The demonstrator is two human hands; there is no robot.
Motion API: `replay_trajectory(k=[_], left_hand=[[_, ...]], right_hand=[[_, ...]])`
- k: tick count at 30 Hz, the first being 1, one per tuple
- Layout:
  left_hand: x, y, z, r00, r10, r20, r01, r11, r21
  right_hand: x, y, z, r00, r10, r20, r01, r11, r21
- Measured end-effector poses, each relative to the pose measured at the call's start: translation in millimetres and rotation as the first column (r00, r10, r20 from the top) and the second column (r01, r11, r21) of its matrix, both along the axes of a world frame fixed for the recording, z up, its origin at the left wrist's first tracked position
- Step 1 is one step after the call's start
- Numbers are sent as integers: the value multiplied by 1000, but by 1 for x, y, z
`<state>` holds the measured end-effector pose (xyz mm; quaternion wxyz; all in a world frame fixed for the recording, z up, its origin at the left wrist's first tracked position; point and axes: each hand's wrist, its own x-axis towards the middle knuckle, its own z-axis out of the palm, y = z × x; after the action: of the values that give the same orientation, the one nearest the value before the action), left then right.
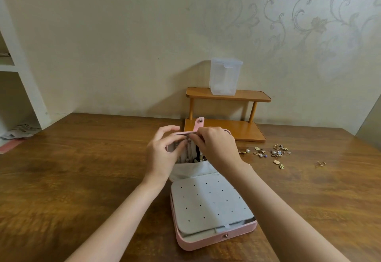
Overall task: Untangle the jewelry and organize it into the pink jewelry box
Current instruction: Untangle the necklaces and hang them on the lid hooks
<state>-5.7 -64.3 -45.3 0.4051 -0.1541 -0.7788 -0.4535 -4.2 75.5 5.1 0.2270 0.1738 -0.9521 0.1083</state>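
Observation:
The pink jewelry box lies open on the wooden table, its grey panel with small holes facing up. The lid stands upright behind it, with necklaces hanging inside above a grey pocket. My left hand and my right hand meet at the lid's top edge, both pinching a small metal piece of a necklace between thumb and fingers. The hands hide most of the lid's inside. Loose earrings and rings are scattered on the table to the right of the box.
A two-tier wooden stand sits behind the box against the wall, with a clear plastic container on its top shelf. One ring lies apart at the far right. White shelves stand at the left edge.

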Motion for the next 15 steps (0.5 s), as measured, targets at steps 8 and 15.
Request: replay_trajectory(k=[8, 15], left_hand=[[-3, 4, 2, 994, 42, -100, -47, 997, -56], [-6, 6, 4, 996, -23, -87, 14, 995, -98]], right_hand=[[-2, 0, -8, 992, -38, -117, 42, 999, 30], [3, 10, -7, 991, -128, 26, 126, 991, 42]])
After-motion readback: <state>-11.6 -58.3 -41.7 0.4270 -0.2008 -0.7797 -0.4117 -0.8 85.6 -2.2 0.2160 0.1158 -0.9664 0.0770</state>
